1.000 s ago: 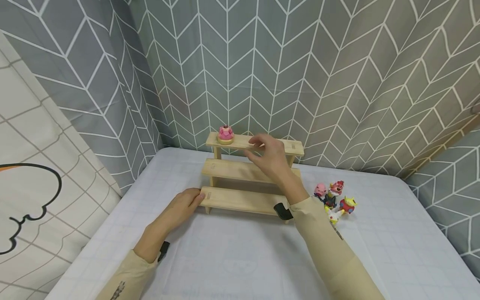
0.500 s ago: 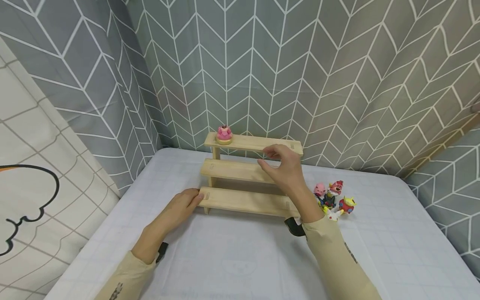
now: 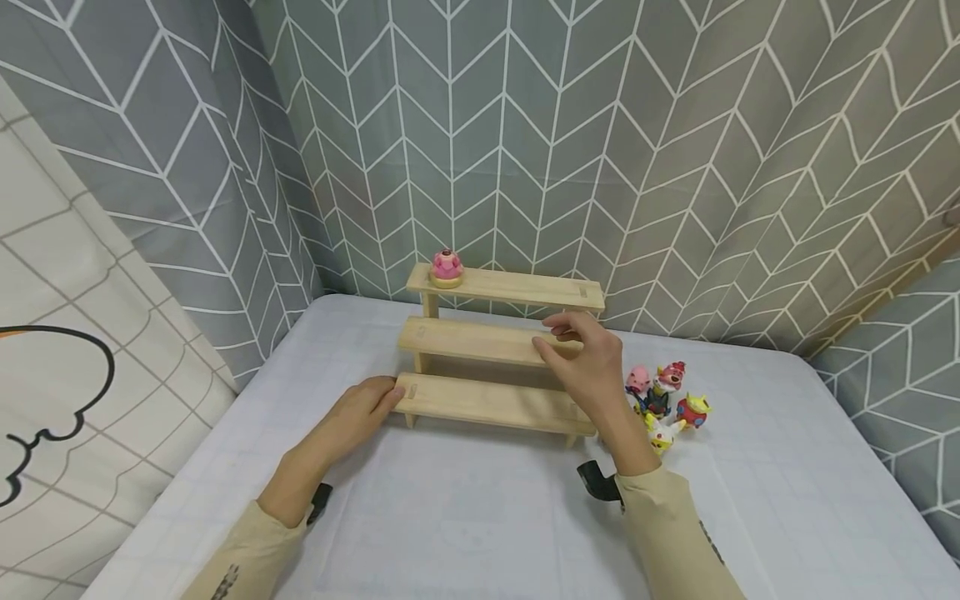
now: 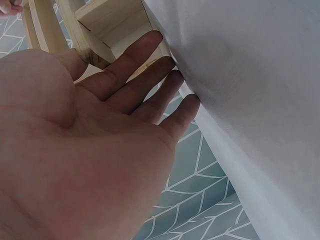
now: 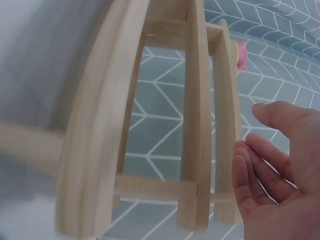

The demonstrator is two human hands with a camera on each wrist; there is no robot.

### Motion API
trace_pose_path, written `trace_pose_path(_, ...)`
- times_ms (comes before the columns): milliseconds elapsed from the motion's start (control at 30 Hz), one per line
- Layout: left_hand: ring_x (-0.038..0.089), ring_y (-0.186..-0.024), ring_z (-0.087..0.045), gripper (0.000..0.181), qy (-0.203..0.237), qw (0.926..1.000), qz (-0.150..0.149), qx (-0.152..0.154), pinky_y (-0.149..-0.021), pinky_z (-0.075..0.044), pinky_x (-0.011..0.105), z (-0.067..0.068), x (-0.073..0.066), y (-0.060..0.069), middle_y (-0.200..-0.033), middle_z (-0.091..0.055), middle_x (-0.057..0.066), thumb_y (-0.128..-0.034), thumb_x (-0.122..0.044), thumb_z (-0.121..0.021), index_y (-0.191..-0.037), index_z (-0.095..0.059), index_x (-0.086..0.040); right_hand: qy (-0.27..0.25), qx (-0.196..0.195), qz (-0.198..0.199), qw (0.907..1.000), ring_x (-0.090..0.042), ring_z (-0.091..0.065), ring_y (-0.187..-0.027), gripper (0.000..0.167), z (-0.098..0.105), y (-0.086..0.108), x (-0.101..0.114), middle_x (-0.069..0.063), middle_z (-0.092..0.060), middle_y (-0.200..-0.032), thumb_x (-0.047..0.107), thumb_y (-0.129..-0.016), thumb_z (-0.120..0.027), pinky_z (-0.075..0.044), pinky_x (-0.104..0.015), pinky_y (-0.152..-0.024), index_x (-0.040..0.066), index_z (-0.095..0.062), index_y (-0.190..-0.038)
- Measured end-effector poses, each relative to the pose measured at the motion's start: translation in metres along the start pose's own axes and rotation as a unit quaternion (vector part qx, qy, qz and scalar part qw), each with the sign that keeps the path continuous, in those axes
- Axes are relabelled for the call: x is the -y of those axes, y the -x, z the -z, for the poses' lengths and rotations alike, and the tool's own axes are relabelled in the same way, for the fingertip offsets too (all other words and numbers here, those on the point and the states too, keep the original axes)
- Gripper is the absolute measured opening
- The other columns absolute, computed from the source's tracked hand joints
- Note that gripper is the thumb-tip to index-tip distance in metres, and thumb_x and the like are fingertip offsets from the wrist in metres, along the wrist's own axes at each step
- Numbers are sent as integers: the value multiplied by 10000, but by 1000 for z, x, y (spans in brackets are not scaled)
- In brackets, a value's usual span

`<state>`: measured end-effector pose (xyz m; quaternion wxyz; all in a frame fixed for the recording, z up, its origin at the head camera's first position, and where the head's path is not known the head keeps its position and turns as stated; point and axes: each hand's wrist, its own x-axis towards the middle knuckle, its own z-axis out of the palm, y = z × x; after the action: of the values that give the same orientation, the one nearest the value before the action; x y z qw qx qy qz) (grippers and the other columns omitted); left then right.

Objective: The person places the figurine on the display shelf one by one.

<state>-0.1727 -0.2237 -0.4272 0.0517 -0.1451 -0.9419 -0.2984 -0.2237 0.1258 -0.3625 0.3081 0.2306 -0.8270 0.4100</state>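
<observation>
A three-tier wooden display stand [image 3: 487, 401] is on the table. My left hand [image 3: 360, 415] rests against the left end of its lowest tier. In the left wrist view, the thumb touches the wood and the fingers [image 4: 150, 97] extend fairly straight near the stand's leg and the white cloth. My right hand [image 3: 588, 362] hovers by the right end of the middle tier, fingers loosely bent, nothing between them. In the right wrist view, a gap separates the thumb from the fingertips. A pink figurine with a tan base [image 3: 447, 268] sits at the left end of the top tier.
Several small figurines cluster on the table right of the stand, among them a pink one [image 3: 638, 380], a red-hatted one [image 3: 670, 377], a red-and-yellow one [image 3: 693, 410] and a white-and-yellow one [image 3: 663, 433]. Patterned grey curtain [image 3: 495, 150] hangs behind.
My right hand has moved from the top tier down and to the right, toward the middle tier's right end. My left hand stays at the stand. The pink figurine stays on the top tier.
</observation>
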Motion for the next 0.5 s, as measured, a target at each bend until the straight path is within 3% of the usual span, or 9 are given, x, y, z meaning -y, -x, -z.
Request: trace_pose_path(500, 405, -1243, -644, 358, 46, 10000, 56, 67, -1057, -503, 587, 0, -1, 1, -1281, -692, 222, -1137, -229, -490, -1271, -680, 43, 763, -21, -359, 9964, -302, -750, -911, 247, 55, 28, -29, -116, -772, -1033, 100, -877, -868, -549, -443, -853, 45, -759, -1092)
